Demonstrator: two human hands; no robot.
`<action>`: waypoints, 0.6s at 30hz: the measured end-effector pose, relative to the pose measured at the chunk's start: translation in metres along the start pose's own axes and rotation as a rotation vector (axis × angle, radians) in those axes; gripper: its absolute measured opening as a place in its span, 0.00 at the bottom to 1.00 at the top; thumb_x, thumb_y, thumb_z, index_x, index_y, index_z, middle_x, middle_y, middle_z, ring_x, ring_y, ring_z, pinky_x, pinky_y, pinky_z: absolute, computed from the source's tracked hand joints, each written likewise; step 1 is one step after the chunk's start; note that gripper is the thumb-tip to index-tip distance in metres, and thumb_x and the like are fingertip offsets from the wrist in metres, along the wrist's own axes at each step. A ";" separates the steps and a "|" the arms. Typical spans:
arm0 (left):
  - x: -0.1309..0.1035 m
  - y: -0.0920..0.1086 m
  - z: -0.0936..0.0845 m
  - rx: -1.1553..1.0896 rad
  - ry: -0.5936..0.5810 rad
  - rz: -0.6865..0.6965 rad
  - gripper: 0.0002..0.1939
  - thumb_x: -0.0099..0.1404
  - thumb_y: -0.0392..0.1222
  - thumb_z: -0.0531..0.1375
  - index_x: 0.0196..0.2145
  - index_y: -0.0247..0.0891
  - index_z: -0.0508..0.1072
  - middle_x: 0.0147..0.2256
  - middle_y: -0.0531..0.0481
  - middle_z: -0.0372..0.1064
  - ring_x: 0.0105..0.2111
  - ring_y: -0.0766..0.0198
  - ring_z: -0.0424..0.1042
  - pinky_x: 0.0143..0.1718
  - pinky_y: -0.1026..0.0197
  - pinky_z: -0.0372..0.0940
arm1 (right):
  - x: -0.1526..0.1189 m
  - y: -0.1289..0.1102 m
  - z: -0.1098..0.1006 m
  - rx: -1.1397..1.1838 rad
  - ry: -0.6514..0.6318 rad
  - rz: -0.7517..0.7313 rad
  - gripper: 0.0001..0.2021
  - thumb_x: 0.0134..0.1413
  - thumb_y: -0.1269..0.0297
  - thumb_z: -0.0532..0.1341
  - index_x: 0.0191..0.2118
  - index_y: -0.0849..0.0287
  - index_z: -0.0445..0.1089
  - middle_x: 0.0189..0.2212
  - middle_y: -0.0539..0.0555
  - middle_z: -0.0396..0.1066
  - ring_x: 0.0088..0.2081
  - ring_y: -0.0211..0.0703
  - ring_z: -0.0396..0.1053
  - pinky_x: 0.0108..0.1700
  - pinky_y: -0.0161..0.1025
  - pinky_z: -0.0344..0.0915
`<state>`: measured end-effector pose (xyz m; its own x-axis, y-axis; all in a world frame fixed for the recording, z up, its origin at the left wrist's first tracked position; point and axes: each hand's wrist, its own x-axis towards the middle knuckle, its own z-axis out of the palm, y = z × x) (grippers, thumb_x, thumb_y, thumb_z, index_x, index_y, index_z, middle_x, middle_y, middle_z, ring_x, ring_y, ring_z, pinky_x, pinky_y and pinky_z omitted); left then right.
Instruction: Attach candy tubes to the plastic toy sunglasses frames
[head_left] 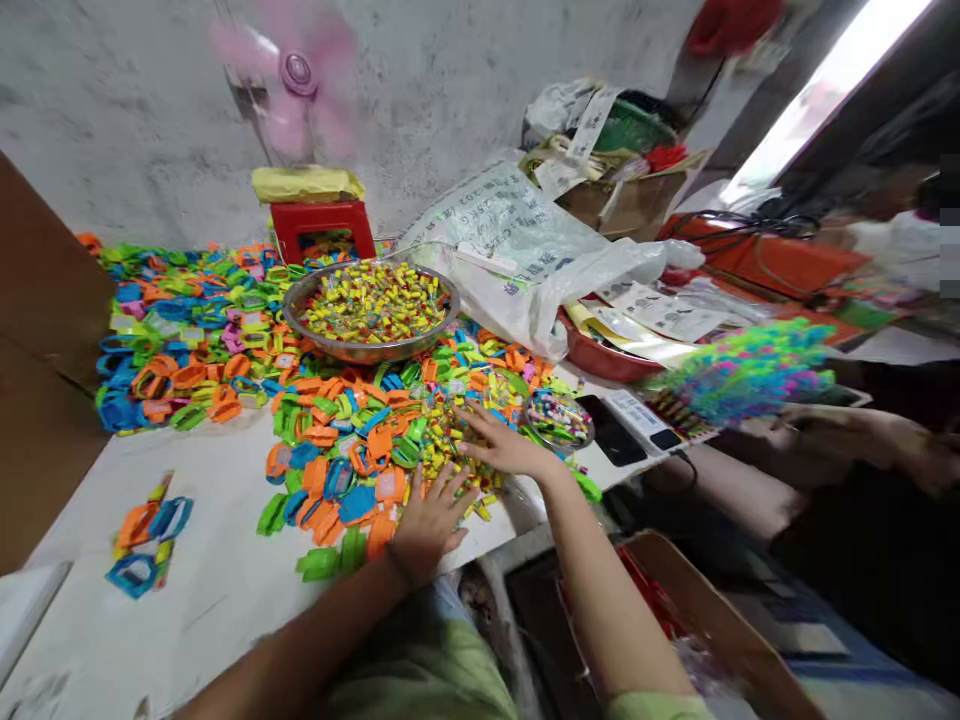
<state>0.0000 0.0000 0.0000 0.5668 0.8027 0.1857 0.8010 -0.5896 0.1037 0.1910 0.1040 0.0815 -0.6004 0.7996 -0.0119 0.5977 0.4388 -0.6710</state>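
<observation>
My left hand (pixel 433 515) lies spread, palm down, at the table's front edge, beside orange, blue and green plastic pieces (pixel 356 500). Just right of it, my right hand (pixel 495 440) rests with fingers apart on a heap of small yellow pieces (pixel 442 445). Neither hand grips anything that shows. Behind them stands a round metal bowl (pixel 375 350) full of small yellow and red pieces. A small dish (pixel 559 418) of white and pink bits sits to the right of my right hand.
A black phone (pixel 611 430) and a white box (pixel 637 420) lie at the right edge. Another person's hand (pixel 817 425) is near bright bristly strands (pixel 750 370). A red stool (pixel 322 228), pink fan (pixel 298 75) and plastic sack (pixel 517 230) are behind. A cardboard box (pixel 720 620) is below.
</observation>
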 end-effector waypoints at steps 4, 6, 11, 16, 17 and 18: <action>0.000 0.002 -0.004 -0.012 0.019 0.021 0.32 0.65 0.53 0.60 0.65 0.55 0.57 0.67 0.49 0.53 0.66 0.46 0.53 0.64 0.28 0.44 | -0.020 0.014 0.022 0.018 0.469 0.054 0.25 0.65 0.48 0.52 0.62 0.52 0.63 0.64 0.60 0.58 0.66 0.53 0.54 0.66 0.56 0.50; 0.000 0.004 -0.004 -0.031 0.018 0.026 0.32 0.65 0.52 0.61 0.64 0.56 0.58 0.67 0.50 0.53 0.66 0.46 0.54 0.65 0.28 0.42 | -0.034 0.021 0.043 0.034 0.662 0.106 0.24 0.65 0.49 0.52 0.61 0.53 0.64 0.63 0.61 0.60 0.65 0.53 0.55 0.65 0.57 0.51; -0.009 0.005 -0.015 -0.156 0.016 0.090 0.38 0.63 0.52 0.63 0.66 0.56 0.52 0.67 0.50 0.52 0.67 0.45 0.51 0.64 0.27 0.42 | -0.059 0.035 0.082 0.048 0.843 0.103 0.18 0.65 0.52 0.53 0.55 0.54 0.66 0.58 0.62 0.64 0.61 0.54 0.60 0.61 0.60 0.57; 0.006 -0.065 -0.091 -0.344 0.298 -0.219 0.39 0.62 0.51 0.63 0.67 0.52 0.51 0.68 0.43 0.46 0.67 0.46 0.50 0.64 0.39 0.53 | -0.013 0.011 0.027 -0.002 0.929 -0.042 0.17 0.63 0.49 0.55 0.51 0.53 0.67 0.51 0.60 0.69 0.56 0.56 0.64 0.58 0.60 0.59; 0.016 -0.093 -0.115 -0.360 0.399 -0.295 0.37 0.63 0.51 0.62 0.66 0.51 0.53 0.69 0.43 0.43 0.67 0.47 0.49 0.64 0.41 0.54 | 0.007 -0.001 0.005 0.006 0.879 -0.103 0.18 0.63 0.49 0.55 0.52 0.52 0.67 0.51 0.59 0.68 0.56 0.55 0.64 0.59 0.57 0.60; 0.028 -0.123 -0.139 -0.364 0.492 -0.351 0.36 0.62 0.52 0.62 0.65 0.49 0.56 0.68 0.41 0.44 0.67 0.47 0.50 0.64 0.42 0.53 | 0.030 -0.014 -0.019 0.019 0.824 -0.144 0.20 0.62 0.47 0.55 0.54 0.51 0.65 0.53 0.59 0.67 0.57 0.53 0.63 0.58 0.54 0.61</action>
<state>-0.1093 0.0822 0.1285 0.0648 0.8680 0.4923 0.7566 -0.3644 0.5429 0.1746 0.1296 0.1045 -0.0848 0.7831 0.6161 0.5313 0.5586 -0.6369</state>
